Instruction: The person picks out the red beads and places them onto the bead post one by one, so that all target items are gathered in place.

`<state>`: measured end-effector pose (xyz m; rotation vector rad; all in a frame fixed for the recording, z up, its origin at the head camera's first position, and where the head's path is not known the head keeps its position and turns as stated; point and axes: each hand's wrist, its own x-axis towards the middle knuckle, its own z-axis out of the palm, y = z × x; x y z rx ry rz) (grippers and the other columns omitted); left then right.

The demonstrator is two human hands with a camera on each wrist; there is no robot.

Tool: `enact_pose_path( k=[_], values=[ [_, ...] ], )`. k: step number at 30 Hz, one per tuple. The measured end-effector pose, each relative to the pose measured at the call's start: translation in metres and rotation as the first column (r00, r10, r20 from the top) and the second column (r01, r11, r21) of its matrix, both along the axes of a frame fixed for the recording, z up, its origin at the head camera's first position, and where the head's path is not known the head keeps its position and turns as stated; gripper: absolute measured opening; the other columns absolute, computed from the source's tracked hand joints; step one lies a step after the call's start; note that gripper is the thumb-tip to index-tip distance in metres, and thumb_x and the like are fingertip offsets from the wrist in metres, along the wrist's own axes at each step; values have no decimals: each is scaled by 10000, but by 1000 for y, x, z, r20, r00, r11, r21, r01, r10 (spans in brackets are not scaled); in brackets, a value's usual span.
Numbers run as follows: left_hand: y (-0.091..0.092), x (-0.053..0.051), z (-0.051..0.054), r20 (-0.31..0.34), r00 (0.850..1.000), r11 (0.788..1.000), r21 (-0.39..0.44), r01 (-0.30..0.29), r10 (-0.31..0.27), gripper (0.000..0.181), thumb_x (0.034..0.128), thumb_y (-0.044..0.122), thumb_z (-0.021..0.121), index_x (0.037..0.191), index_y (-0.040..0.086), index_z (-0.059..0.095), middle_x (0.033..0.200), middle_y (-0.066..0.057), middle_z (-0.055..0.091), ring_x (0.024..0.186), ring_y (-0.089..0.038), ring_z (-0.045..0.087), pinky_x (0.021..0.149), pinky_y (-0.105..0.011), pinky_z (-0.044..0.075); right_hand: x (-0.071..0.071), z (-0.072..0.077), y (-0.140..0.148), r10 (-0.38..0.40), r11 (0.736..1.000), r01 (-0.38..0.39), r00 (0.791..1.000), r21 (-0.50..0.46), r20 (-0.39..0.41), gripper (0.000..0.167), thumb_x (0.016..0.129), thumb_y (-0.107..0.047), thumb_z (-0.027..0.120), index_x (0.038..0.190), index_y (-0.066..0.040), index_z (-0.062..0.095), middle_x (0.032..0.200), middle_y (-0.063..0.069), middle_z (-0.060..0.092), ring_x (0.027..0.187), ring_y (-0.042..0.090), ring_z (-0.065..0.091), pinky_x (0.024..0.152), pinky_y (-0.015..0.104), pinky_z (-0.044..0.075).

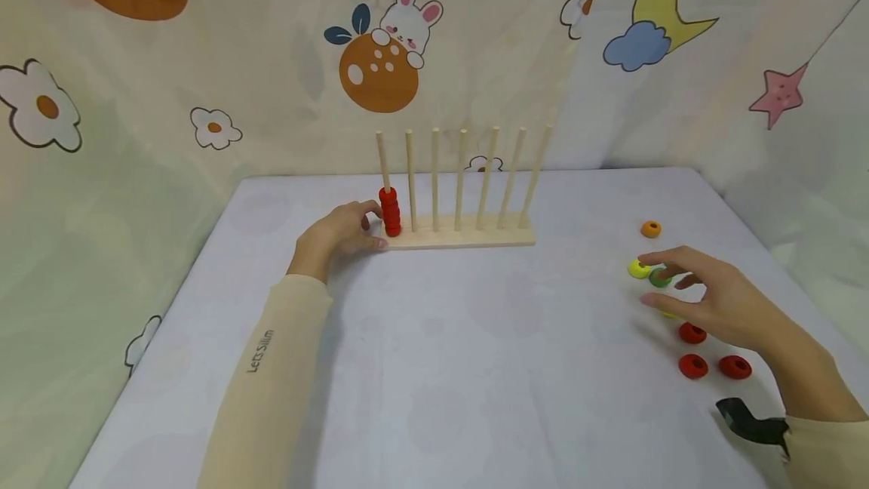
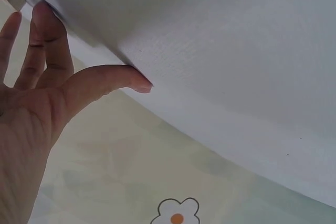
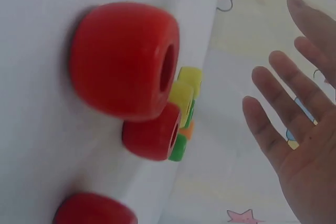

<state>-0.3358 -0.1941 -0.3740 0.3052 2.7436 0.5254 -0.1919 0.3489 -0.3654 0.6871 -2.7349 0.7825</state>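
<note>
In the head view a wooden rack (image 1: 468,238) with several upright rods stands on the table. Its leftmost rod carries a stack of red beads (image 1: 390,211). My left hand (image 1: 337,232) is at the rack's left end, thumb by the front corner and fingertips beside the red stack. In the left wrist view that hand (image 2: 44,85) shows an extended thumb and nothing gripped. My right hand (image 1: 716,296) hovers over loose beads with its fingers spread and holds nothing. Beneath it lie a green bead (image 1: 660,278) and a yellow bead (image 1: 638,269); another yellow one is mostly hidden.
Three loose red beads (image 1: 693,366) lie near my right wrist, and an orange bead (image 1: 651,229) sits farther back. A dark strap (image 1: 750,422) hangs by the right sleeve. Behind the table (image 1: 434,368) hangs a patterned cloth (image 1: 271,59).
</note>
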Motion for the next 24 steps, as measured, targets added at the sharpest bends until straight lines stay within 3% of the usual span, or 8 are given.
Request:
enact_pose_path(
  k=[5, 9, 11, 14, 17, 20, 24],
  values=[
    [-2, -1, 0, -7, 1000, 1000, 2, 0, 0, 586, 906, 336, 785, 1396, 194, 496, 1283, -166, 604, 1184, -340, 562, 1003, -563, 467, 9, 0, 14, -42, 998, 38, 996, 48, 74, 680, 738, -141, 939, 1339, -204, 626, 1172, -189, 585, 1001, -136, 535, 818, 35, 440],
    [-1, 0, 0, -10, 1000, 1000, 7, 13, -13, 581, 908, 334, 784, 1393, 186, 499, 1278, -169, 607, 1182, -341, 562, 1008, -552, 467, 16, 1, 31, -105, 989, 85, 980, 121, 167, 705, 761, -243, 929, 1370, -166, 583, 1285, -101, 534, 1009, -224, 437, 791, 38, 448],
    [0, 0, 0, -5, 1000, 1000, 9, 7, -7, 586, 905, 337, 785, 1394, 189, 499, 1283, -167, 605, 1187, -342, 561, 1010, -555, 466, 19, 0, 37, -139, 982, 108, 969, 154, 205, 728, 757, -295, 928, 1379, -163, 574, 1332, 9, 532, 1007, -145, 494, 773, 59, 464],
    [0, 1, 1, -1, 1000, 1000, 7, -5, 5, 586, 904, 342, 786, 1393, 195, 500, 1288, -168, 600, 1188, -345, 558, 1004, -564, 466, 22, -3, 42, -172, 974, 126, 953, 189, 249, 755, 748, -362, 923, 1377, -142, 568, 1352, 132, 513, 1091, 132, 576, 750, 94, 486],
    [0, 2, 2, -5, 1000, 1000, 5, -8, 8, 578, 902, 340, 787, 1387, 197, 506, 1288, -169, 597, 1188, -342, 554, 1004, -563, 464, 25, -8, 46, -196, 969, 140, 936, 202, 292, 769, 748, -376, 920, 1373, -109, 562, 1355, 175, 467, 1124, 395, 544, 735, 116, 494],
    [0, 2, 3, -8, 1000, 1000, 10, -1, 1, 571, 906, 333, 782, 1388, 194, 508, 1288, -172, 597, 1188, -341, 554, 1006, -564, 462, 29, -12, 52, -218, 965, 149, 913, 214, 346, 784, 756, -373, 916, 1378, -77, 544, 1359, 206, 429, 1156, 467, 508, 752, 223, 570],
    [1, 2, 2, 2, 1000, 1000, 21, -10, 10, 570, 907, 325, 784, 1389, 201, 508, 1291, -167, 595, 1185, -340, 556, 1005, -565, 461, 34, -18, 60, -252, 957, 161, 876, 242, 411, 813, 779, -399, 894, 1402, -46, 511, 1391, 253, 392, 1175, 495, 467, 857, 543, 582]
  ],
)
